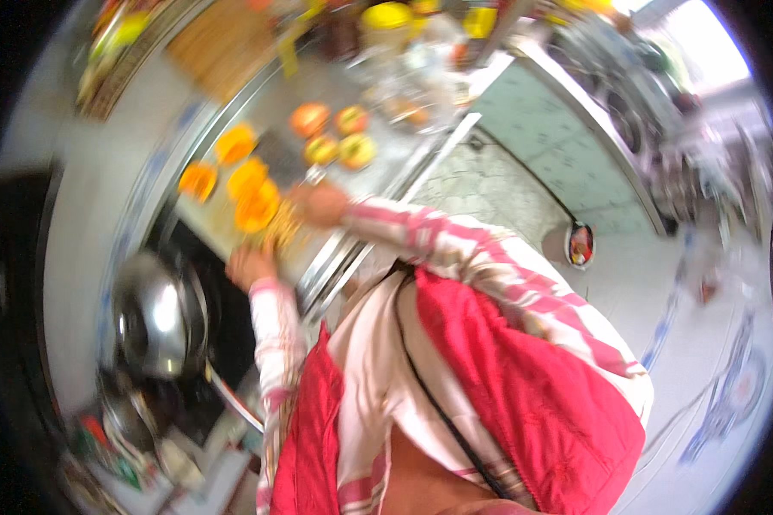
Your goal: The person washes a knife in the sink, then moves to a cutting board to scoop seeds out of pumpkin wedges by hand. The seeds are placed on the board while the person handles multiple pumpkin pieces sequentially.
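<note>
A heap of pale yellow shreds (286, 225) lies on a light board or counter surface between my hands. My left hand (251, 265) is low at the heap's near left edge, its fingers partly hidden and blurred. On the heap's right side, my right hand (322, 203) is bent down, with a small whitish thing (315, 174) just beyond it. A dark blurred shape (282, 154) lies farther on; whether my right hand holds either is unclear. Several orange pumpkin-like pieces sit beyond my left hand, among them a front piece (257, 207) touching the shreds and a far piece (236, 144).
Several red-yellow round fruits (332, 135) sit farther back on the metal counter (386, 161). Behind them stand plastic bags (419, 96) and a yellow-lidded jar (386, 32). A shiny metal wok or lid (161, 315) is at left. A bin (580, 244) stands on the floor at right.
</note>
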Available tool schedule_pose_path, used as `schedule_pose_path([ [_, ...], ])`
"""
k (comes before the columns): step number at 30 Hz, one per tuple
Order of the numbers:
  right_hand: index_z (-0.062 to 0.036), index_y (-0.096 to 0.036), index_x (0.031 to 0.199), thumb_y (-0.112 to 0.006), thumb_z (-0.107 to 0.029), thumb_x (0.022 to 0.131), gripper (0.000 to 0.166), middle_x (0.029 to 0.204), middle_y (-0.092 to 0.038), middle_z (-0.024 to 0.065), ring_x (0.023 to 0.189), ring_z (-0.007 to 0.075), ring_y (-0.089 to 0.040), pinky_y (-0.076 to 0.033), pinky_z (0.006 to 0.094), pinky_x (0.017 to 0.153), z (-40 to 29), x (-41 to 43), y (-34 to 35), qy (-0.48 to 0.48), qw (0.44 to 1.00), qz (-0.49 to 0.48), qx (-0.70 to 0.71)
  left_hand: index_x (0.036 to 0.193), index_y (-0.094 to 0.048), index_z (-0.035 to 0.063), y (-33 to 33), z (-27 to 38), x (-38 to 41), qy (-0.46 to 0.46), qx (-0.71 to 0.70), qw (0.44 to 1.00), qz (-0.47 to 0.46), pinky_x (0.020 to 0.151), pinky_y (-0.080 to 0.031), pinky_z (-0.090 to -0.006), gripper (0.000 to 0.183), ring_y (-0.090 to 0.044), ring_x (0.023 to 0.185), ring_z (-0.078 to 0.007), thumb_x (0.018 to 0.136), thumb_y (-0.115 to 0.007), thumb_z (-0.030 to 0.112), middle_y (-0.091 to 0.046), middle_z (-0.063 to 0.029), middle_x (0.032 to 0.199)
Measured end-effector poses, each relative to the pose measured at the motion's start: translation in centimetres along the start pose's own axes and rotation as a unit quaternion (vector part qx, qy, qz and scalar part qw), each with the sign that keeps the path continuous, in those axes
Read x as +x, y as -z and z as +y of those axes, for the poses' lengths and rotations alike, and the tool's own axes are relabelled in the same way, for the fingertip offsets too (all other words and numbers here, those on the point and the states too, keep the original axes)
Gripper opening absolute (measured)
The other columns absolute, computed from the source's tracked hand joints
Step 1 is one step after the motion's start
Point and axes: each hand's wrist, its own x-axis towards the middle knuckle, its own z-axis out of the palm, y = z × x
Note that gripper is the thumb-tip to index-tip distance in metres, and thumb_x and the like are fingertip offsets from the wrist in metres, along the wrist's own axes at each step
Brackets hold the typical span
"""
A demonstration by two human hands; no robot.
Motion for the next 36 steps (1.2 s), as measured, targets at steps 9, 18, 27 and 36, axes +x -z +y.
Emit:
schedule_pose_path([
  [9, -0.0087, -0.070, 0.099, -0.062, -0.026, 0.084, 0.025, 0.093, -0.069, 0.0122, 0.088, 0.0265, -0.066, -0.050, 0.0345, 0.081, 19.1, -5.6, 24.9, -0.353, 0.914, -0.082, 0.181, 0.109, -0.062, -0.0012, 6.7, 7.3, 1.2, 0.231, -0.210, 0.932, 0.182, 0.085, -0.047, -0.0403, 0.031, -0.059, 0.099, -0.0345, 0.090, -0.059, 0.023, -0.064, -0.0179, 0.107],
  [18, -0.0005, -0.062, 0.106, -0.052, -0.009, 0.088, 0.022, 0.089, -0.065, 0.0080, 0.073, 0.0141, -0.061, -0.052, 0.0273, 0.065, 38.9, -19.9, 47.6, -0.562, 0.684, 0.254, 0.388, 0.102, -0.062, -0.0013, 13.7, 47.6, 4.5, -0.139, -0.509, 0.840, 0.121, 0.084, -0.046, -0.0336, 0.016, -0.059, 0.090, -0.0241, 0.093, -0.053, 0.009, -0.064, -0.0114, 0.097],
  [27, 0.0014, -0.062, 0.102, -0.047, -0.007, 0.089, 0.022, 0.085, -0.065, 0.0115, 0.063, 0.0151, -0.061, -0.050, 0.0261, 0.054, 53.0, -31.6, 58.3, -0.569, 0.578, 0.440, 0.385, 0.103, -0.065, 0.0026, 11.4, 78.4, 7.1, -0.334, -0.575, 0.738, -0.112, 0.080, -0.048, -0.0303, 0.016, -0.062, 0.092, -0.0217, 0.089, -0.059, 0.007, -0.065, -0.0100, 0.102],
  [36, 0.0036, -0.058, 0.110, -0.048, -0.007, 0.090, 0.025, 0.089, -0.066, 0.0116, 0.073, 0.0164, -0.064, -0.054, 0.0261, 0.064, 67.0, -33.9, 68.4, -0.578, 0.501, 0.512, 0.391, 0.080, -0.067, 0.0047, -0.1, 107.3, 19.4, -0.305, -0.441, 0.798, -0.276, 0.062, -0.047, -0.0333, 0.029, -0.061, 0.064, -0.0204, 0.075, -0.076, 0.032, -0.067, -0.0101, 0.073],
])
